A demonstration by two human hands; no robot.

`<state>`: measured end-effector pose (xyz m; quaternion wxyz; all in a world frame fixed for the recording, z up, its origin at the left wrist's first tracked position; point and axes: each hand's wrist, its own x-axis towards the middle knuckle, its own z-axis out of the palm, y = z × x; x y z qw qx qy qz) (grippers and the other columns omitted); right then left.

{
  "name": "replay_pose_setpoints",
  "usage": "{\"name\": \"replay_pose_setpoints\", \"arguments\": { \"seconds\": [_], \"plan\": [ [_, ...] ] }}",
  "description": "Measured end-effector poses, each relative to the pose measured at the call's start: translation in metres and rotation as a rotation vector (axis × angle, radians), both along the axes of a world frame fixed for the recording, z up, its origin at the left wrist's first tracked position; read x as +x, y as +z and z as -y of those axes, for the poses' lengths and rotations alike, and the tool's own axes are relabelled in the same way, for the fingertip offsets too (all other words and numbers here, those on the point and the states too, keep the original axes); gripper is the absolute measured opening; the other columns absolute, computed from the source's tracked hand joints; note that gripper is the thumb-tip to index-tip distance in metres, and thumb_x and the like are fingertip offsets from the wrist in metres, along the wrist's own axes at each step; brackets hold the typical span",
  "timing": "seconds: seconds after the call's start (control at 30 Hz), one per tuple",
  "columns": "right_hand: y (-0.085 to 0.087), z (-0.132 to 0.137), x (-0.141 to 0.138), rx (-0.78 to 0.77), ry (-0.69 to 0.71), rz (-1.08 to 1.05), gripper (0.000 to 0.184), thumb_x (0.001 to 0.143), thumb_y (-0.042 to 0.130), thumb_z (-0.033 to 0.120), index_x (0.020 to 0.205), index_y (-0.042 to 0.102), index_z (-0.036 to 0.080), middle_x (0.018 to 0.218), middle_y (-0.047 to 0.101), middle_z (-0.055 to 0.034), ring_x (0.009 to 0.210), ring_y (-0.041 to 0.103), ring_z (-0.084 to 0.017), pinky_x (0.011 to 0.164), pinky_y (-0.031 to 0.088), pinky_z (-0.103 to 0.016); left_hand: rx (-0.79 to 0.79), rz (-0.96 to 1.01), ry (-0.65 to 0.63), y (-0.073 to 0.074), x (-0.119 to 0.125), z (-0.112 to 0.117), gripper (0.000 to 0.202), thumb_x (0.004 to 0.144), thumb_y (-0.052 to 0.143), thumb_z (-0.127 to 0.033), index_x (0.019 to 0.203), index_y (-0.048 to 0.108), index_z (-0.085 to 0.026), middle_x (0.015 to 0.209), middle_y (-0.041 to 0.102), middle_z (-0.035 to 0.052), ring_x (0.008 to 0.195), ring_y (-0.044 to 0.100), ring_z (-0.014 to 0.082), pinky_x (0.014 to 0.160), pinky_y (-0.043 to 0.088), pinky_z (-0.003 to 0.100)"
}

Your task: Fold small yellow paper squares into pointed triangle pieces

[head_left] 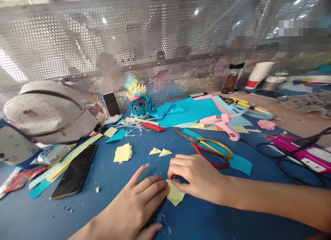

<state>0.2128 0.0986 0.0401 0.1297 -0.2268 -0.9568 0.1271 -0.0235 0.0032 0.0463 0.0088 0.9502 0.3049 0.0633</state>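
Observation:
A small piece of yellow paper [176, 196] lies folded on the blue table. My right hand [196, 178] has its fingers curled, with thumb and fingers on the paper's upper part. My left hand [141, 200] lies palm down with fingers stretched out, its fingertips touching the paper's left edge. Just beyond my hands are two small folded yellow triangles [164, 152]. A stack of yellow paper squares [123, 152] sits further left. Scissors [210, 148] with red and gold handles lie half open behind my right hand.
A pink hot glue gun [219, 123], red utility knife [153, 126] and blue paper sheets [191, 110] lie behind. A folded-paper model [139, 101] stands near the perforated screen. A dark phone [74, 172] and backpack [49, 110] are left; a magenta power strip [297, 152] with cables is right.

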Motion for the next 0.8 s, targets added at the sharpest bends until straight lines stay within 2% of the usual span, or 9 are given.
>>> {"name": "replay_pose_setpoints", "arguments": {
  "seconds": [0.1,0.2,0.37,0.5,0.67,0.8],
  "plan": [
    [-0.003,0.003,0.003,0.232,0.087,0.014,0.017,0.095,0.061,0.016,0.078,0.061,0.019,0.082,0.067,-0.0004,0.077,0.054,-0.017,0.060,0.026,-0.033,0.004,0.024,-0.003,0.000,-0.001,0.001,0.052,0.099,0.059,-0.029,0.145,0.049,-0.007,0.142,0.062,0.0152,0.135,0.056,0.0280,0.130,0.009,0.053],
    [-0.003,0.003,0.005,0.337,0.170,0.031,0.018,0.094,0.062,0.016,0.077,0.059,0.018,0.081,0.065,-0.0012,0.077,0.049,-0.018,0.060,0.024,-0.034,0.009,0.035,0.002,-0.001,-0.001,0.001,0.050,0.099,0.058,-0.029,0.144,0.050,-0.008,0.142,0.062,0.0142,0.135,0.056,0.0268,0.130,0.009,0.052],
    [0.007,-0.002,0.006,0.332,0.269,0.086,0.019,0.095,0.063,0.014,0.076,0.059,0.017,0.084,0.063,-0.0019,0.081,0.049,-0.018,0.063,0.027,-0.034,0.001,0.006,0.013,-0.001,0.000,0.000,0.050,0.098,0.060,-0.031,0.142,0.050,-0.010,0.152,0.053,0.0143,0.141,0.050,0.0282,0.129,0.002,0.053],
    [0.021,-0.006,0.009,0.319,0.349,0.178,0.022,0.096,0.064,0.013,0.075,0.062,0.017,0.079,0.062,-0.0028,0.080,0.049,-0.019,0.062,0.024,-0.035,-0.035,-0.016,0.019,0.000,0.001,-0.001,0.051,0.098,0.060,-0.031,0.143,0.048,-0.011,0.153,0.053,0.0135,0.140,0.052,0.0280,0.129,0.006,0.055],
    [0.035,-0.009,0.014,0.274,0.333,0.270,0.024,0.093,0.070,0.016,0.070,0.064,0.018,0.072,0.061,-0.0015,0.076,0.050,-0.018,0.062,0.025,-0.036,-0.052,-0.013,0.012,0.000,0.001,-0.001,0.052,0.099,0.060,-0.033,0.145,0.048,-0.010,0.154,0.051,0.0144,0.140,0.053,0.0289,0.129,0.008,0.056],
    [0.039,-0.009,0.015,0.256,0.353,0.315,0.026,0.092,0.068,0.015,0.066,0.065,0.017,0.071,0.061,-0.0019,0.074,0.051,-0.018,0.062,0.028,-0.036,-0.043,0.013,0.013,-0.001,0.000,0.000,0.052,0.098,0.061,-0.031,0.144,0.048,-0.011,0.153,0.053,0.0153,0.138,0.054,0.0284,0.129,0.010,0.056]
  ]
}}
